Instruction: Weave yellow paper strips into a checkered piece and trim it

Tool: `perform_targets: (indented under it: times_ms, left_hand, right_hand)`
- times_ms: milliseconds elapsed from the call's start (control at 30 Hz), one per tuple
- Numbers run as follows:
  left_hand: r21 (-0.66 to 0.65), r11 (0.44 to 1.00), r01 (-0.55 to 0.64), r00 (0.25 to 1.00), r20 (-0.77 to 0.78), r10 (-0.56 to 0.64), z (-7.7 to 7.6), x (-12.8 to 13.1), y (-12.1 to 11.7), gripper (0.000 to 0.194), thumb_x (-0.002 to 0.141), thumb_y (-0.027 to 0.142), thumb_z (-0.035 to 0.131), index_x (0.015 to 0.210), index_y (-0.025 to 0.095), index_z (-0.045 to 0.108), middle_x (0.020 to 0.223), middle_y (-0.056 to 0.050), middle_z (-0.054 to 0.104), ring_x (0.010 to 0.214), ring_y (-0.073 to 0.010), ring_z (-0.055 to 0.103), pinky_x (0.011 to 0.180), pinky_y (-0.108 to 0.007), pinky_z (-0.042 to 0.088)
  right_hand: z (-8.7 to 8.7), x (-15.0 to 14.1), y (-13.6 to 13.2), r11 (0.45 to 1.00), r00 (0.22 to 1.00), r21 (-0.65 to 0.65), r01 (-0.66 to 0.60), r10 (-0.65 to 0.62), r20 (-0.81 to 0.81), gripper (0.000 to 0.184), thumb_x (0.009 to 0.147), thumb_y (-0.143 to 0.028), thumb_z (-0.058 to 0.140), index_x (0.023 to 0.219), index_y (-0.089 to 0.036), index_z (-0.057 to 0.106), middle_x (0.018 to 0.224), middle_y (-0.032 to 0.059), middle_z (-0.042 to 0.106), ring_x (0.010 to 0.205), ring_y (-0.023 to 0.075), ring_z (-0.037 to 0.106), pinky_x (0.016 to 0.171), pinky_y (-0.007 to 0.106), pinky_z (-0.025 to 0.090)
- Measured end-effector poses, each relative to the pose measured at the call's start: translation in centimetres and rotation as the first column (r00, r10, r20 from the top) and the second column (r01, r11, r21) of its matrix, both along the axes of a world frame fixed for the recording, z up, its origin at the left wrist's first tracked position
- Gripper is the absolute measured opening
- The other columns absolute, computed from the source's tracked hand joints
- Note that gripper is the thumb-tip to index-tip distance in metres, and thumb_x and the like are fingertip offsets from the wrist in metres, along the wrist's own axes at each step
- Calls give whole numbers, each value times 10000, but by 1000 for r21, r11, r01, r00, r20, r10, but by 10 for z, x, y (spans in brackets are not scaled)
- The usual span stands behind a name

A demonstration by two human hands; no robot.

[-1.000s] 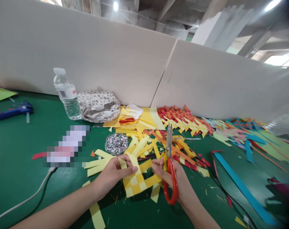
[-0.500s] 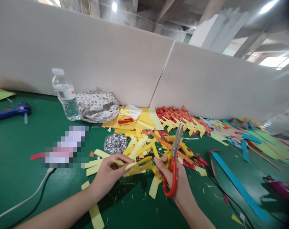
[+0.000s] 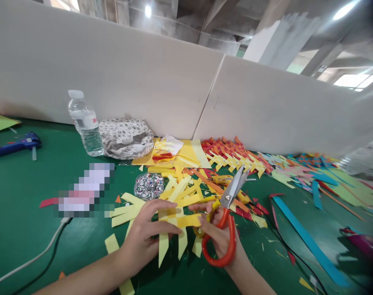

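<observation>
My left hand (image 3: 145, 237) pinches a woven piece of yellow paper strips (image 3: 174, 229) just above the green table (image 3: 26, 184). Its loose strip ends hang down towards me. My right hand (image 3: 219, 237) grips red-handled scissors (image 3: 225, 229) with fingers through the loops. The blades point up and to the right, nearly closed. The same hand's fingertips also touch the right edge of the woven piece. A heap of loose yellow and orange strips (image 3: 186, 186) lies just beyond both hands.
A water bottle (image 3: 85, 125), a patterned cloth pouch (image 3: 126, 137), a dish of googly eyes (image 3: 148, 184) and a blue glue gun (image 3: 16, 144) sit on the left. Woven red-yellow pieces (image 3: 235, 153) and blue-green ones (image 3: 312, 170) line the white partition (image 3: 143, 78). Cables run at bottom left and right.
The woven piece has been turned over, from lying face-up to strip ends hanging down. The scissors tilted from upright to pointing up-right, and the right hand drew nearer to me.
</observation>
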State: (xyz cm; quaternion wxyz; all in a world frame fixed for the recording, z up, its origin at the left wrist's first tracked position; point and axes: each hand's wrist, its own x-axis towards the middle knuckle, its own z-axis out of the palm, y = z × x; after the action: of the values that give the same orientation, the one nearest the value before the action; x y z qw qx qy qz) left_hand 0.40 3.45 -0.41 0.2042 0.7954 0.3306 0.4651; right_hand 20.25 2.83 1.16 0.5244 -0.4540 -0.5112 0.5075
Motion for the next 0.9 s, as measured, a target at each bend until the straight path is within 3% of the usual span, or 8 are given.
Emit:
perform_targets:
  times_ms: [133,267,400,500,567,633,800,900]
  left_hand:
    - [72,997,-13,999,-46,16,-3,1,-2,271,775,90,574,843,319,703,1054,-56,575,957,-232,522,786,-355,438]
    - [100,995,26,999,-43,-21,-9,3,-4,427,764,2,518,1005,333,642,1042,-48,549,945,-205,512,750,-319,448]
    - [-114,993,-25,992,121,39,-10,3,-1,517,803,32,452,1231,322,452,1179,-60,494,1116,-212,450,915,-369,401]
    - [-423,906,14,949,291,122,-4,2,4,418,865,168,446,1249,332,415,1238,-41,502,1131,-197,469,909,-330,413]
    - [-587,802,114,936,334,112,2,1,6,314,875,263,458,1184,299,498,1126,-36,597,1052,-192,536,889,-309,421]
    - [-649,736,192,947,319,35,7,1,5,236,863,325,479,1043,253,614,1010,-34,655,973,-195,575,857,-288,424]
    - [-656,727,201,979,167,-120,9,4,3,206,771,358,603,741,175,691,728,-24,650,700,-165,569,647,-242,409]
    - [-690,694,203,975,206,-80,3,7,6,214,737,365,634,682,161,671,624,-2,594,584,-128,509,551,-225,367]
  right_hand:
    - [-3,-2,-2,997,997,15,-70,70,-34,358,699,-435,653,845,-238,393,968,75,628,852,218,609,668,351,506]
    - [-6,-6,-1,995,996,74,63,-68,59,382,627,-266,742,741,-238,379,788,6,638,747,177,615,682,313,489]
    - [-3,-1,-1,985,990,101,137,-134,-40,293,664,-223,689,749,-246,410,748,-9,639,774,183,605,708,320,472]
    - [1,4,-4,995,984,31,91,-86,-153,250,665,-171,633,783,-253,429,726,-18,625,728,172,580,664,307,453]
    - [2,6,-6,1000,982,-17,10,-13,-189,237,665,-146,593,805,-253,435,712,-20,619,693,165,564,627,297,438]
    - [3,6,-8,996,984,-31,-80,74,-163,220,675,-137,575,813,-247,443,721,-17,627,695,163,562,632,296,428]
    - [3,2,-12,962,962,20,-273,273,2,181,719,-168,590,805,-232,443,768,-4,650,764,173,593,712,319,432]
    - [4,1,-12,977,970,56,-205,196,141,167,739,-212,608,834,-224,471,869,29,649,842,197,596,757,351,439]
